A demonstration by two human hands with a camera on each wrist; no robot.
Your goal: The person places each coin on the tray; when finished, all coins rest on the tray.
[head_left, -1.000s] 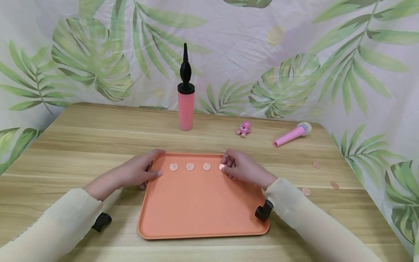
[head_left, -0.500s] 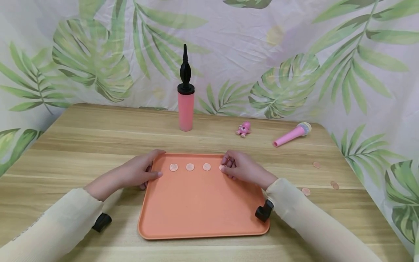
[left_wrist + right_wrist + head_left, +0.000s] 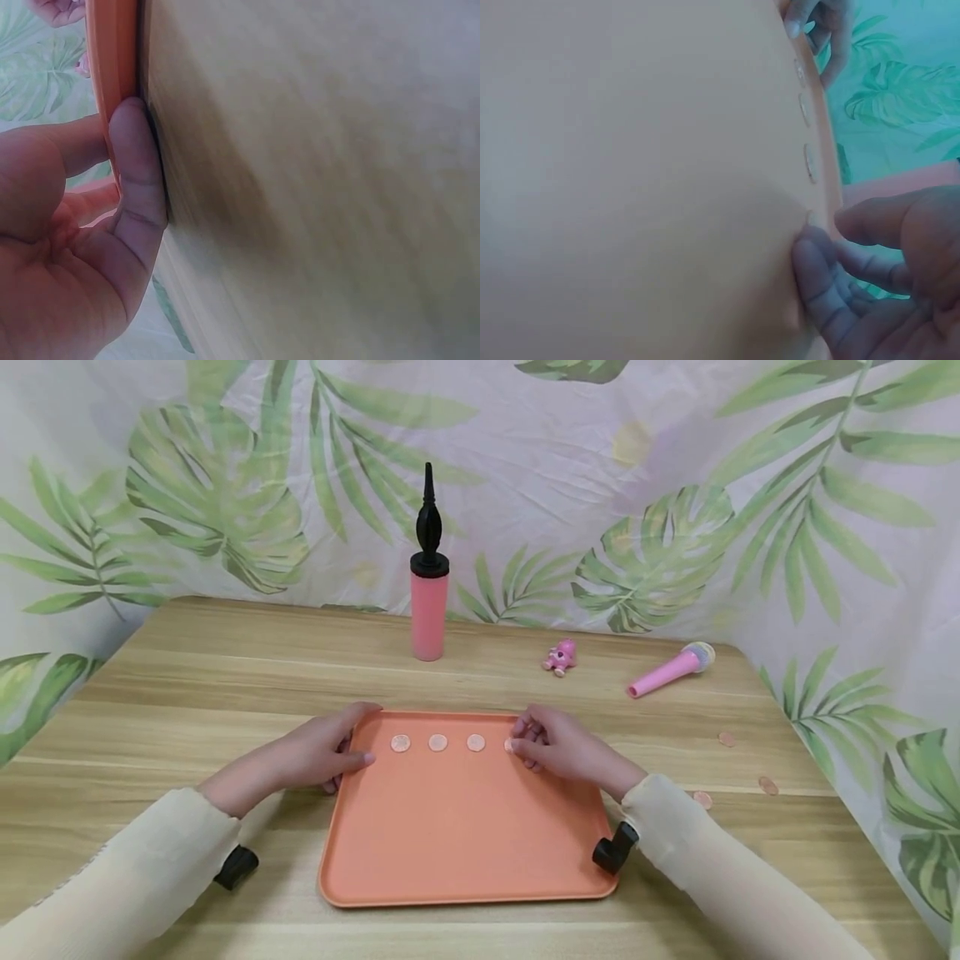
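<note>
bare tray [image 3: 465, 843] front, coins [image 3: 438, 742] lining far edge, pump [image 3: 429, 602] upright well behind

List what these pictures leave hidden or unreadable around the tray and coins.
- Fourth coin: head view, half covered by the right hand; whether it is pinched is unclear.
- Coin faces: too small in the head view, blurred in the right wrist view.
- Left hand fingers under the tray: hidden by its rim.

From where I stand there is nothing to read anywhere: the coins [image 3: 438, 742] on the orange tray [image 3: 465, 827] are too small to make out any figures, and the pink pump [image 3: 429, 602] carries no legible label.
</note>
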